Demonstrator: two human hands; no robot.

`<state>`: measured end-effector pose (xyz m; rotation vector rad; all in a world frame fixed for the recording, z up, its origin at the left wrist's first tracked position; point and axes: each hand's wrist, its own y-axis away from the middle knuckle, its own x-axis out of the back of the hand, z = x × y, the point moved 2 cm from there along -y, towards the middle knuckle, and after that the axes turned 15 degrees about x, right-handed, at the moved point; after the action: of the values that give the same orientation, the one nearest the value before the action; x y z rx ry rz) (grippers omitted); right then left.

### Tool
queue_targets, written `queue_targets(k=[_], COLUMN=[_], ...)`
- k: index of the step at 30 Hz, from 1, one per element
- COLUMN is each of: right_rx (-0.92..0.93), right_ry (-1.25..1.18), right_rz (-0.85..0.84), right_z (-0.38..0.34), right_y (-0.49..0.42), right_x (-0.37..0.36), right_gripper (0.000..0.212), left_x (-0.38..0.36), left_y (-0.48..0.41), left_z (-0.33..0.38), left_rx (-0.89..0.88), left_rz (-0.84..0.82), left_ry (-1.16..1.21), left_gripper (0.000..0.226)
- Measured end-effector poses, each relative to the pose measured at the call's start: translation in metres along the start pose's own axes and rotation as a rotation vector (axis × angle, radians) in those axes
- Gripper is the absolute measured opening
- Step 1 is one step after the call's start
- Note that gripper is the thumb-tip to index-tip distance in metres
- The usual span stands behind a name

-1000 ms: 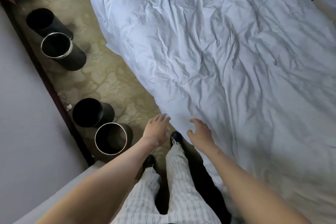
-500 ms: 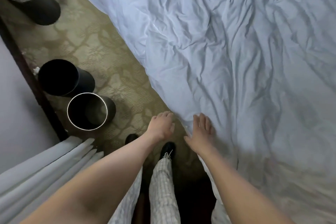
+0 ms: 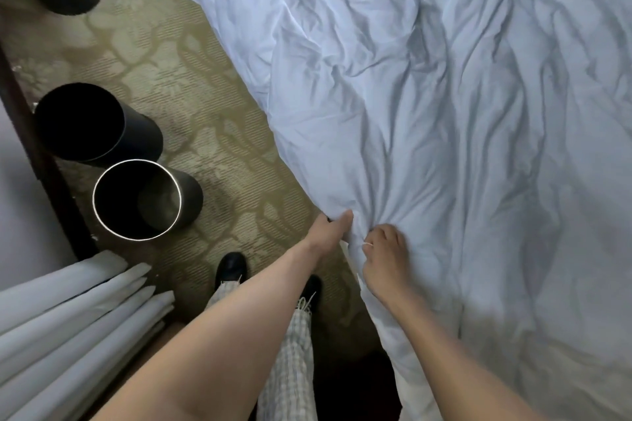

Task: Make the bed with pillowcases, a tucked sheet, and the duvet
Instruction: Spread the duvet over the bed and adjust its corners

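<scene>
**Item: duvet (image 3: pixel 444 113), white, heavily creased.** Spread over the bed, which is itself hidden beneath it; its side edge hangs over the bed's near side toward the patterned carpet (image 3: pixel 191 85).

**Change:** half a second ago both hands lay open at this edge. Now both have closed on it, and the cloth puckers into a bunch between them. Judged: the grasp is made, and pulling or straightening the duvet can begin.

**Left hand (image 3: pixel 330 227):** at the hanging edge, thumb on top of the cloth, fingers hidden beneath. It pinches the duvet.

**Right hand (image 3: pixel 386 260):** just beside it, knuckles up, fingers curled into the bunch.

**Arms:** both extended forward and down.
</scene>
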<state>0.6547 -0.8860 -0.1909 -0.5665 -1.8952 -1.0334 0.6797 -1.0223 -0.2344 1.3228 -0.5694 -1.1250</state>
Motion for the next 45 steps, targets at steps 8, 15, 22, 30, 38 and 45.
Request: queue_targets(k=[8, 15, 22, 30, 38, 45], right_rx=[-0.245, -0.317, -0.315, -0.17, -0.149, 0.015], right_ry=[-1.055, -1.616, -1.451, -0.672, 0.016, 0.068], right_rz=[-0.187, -0.227, -0.276, -0.009, -0.503, -0.433], right_z=[-0.037, -0.059, -0.058, -0.075, -0.062, -0.068], right_y=[0.009, 0.026, 0.017, 0.017, 0.027, 0.037], right_x=[0.041, 0.062, 0.044, 0.011, -0.014, -0.008], right_gripper=[0.017, 0.033, 0.029, 0.014, 0.06, 0.052], left_x=[0.029, 0.031, 0.036, 0.082, 0.123, 0.113], left_y=[0.036, 0.074, 0.07, 0.074, 0.063, 0.048], left_z=[0.006, 0.024, 0.032, 0.009, -0.022, -0.049], left_rx=[0.102, 0.206, 0.155, -0.013, 0.047, -0.088], left_rz=[-0.071, -0.406, -0.195, 0.416, 0.889, 0.478], left_ry=[0.444, 0.4, 0.372, 0.347, -0.151, -0.463], left_gripper=[0.038, 0.061, 0.043, 0.045, 0.049, 0.045])
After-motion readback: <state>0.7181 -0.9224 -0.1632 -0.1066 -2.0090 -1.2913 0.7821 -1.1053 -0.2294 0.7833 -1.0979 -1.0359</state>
